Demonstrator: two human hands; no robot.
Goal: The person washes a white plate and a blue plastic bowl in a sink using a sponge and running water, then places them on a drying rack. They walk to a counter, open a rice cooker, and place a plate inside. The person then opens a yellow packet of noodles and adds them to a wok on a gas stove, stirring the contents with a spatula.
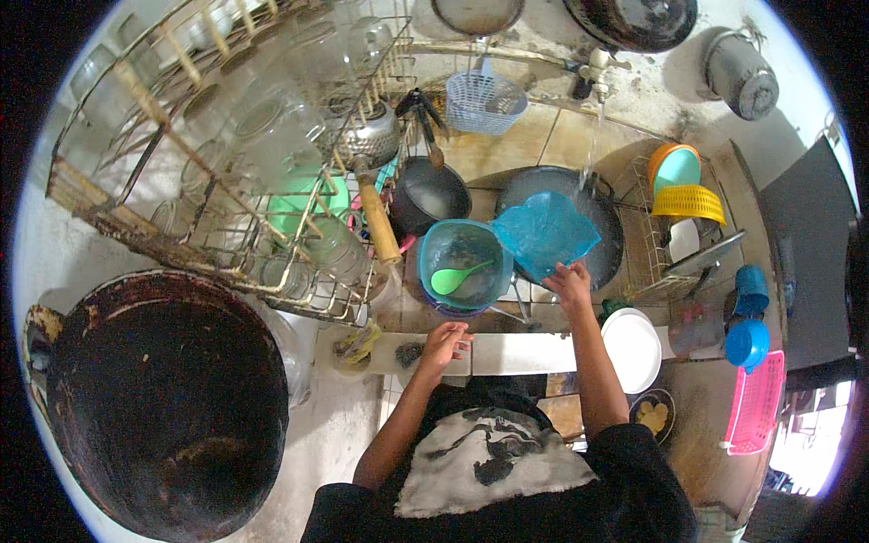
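Note:
My right hand [571, 284] grips the near rim of a translucent blue plastic bowl [547, 234], tilted above a large dark basin [607, 254]. Water runs from a wall faucet [599, 68] into the basin beside the bowl. My left hand [448, 345] hangs in the air with fingers loosely curled and holds nothing. Just beyond it stands a teal plastic container [441, 251] with a green spoon [448, 281] inside. Behind that container is a dark pot [445, 197]. A white plate [631, 349] rests to the right of my right forearm.
A wire dish rack [224, 186] with glass jars rises at the left, above a huge blackened pot [166, 407]. A wooden-handled pan [380, 220] juts from it. A smaller rack with colored bowls [689, 205] stands right. A pink basket [755, 404] hangs at the far right.

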